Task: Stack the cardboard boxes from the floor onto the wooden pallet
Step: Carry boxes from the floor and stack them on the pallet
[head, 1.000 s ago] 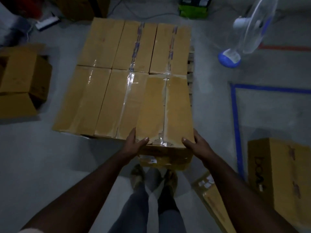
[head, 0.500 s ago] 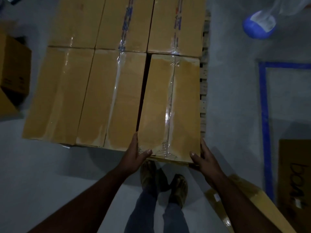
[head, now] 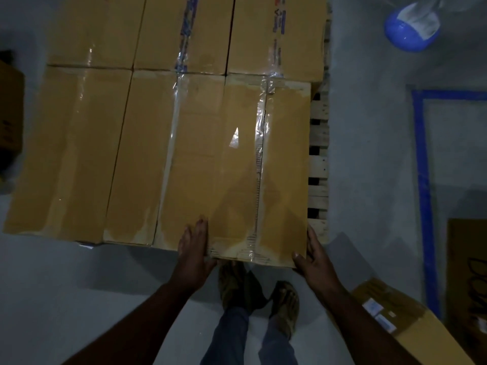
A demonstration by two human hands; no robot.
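A long taped cardboard box point(head: 237, 167) lies at the front right of the wooden pallet point(head: 319, 164), flush against the neighbouring box point(head: 137, 154). Several more boxes fill the layer, with another at the front left point(head: 66, 154) and a back row point(head: 184, 30). My left hand point(head: 193, 254) rests flat with straight fingers on the box's near left corner. At the near right corner is my right hand point(head: 313, 259), its fingers straight along the right side and its thumb at the top edge.
Two cardboard boxes lie on the floor at the right, one near my right arm point(head: 395, 320) and a printed one point(head: 466, 272) beyond it. A fan's blue base point(head: 408, 27) stands at the top right. Blue floor tape point(head: 421, 180) runs alongside. Another box point(head: 9, 114) sits at the left.
The box has slid forward and left onto the pallet, closing the gap to its neighbour. My left hand went from holding the corner to lying flat on it.
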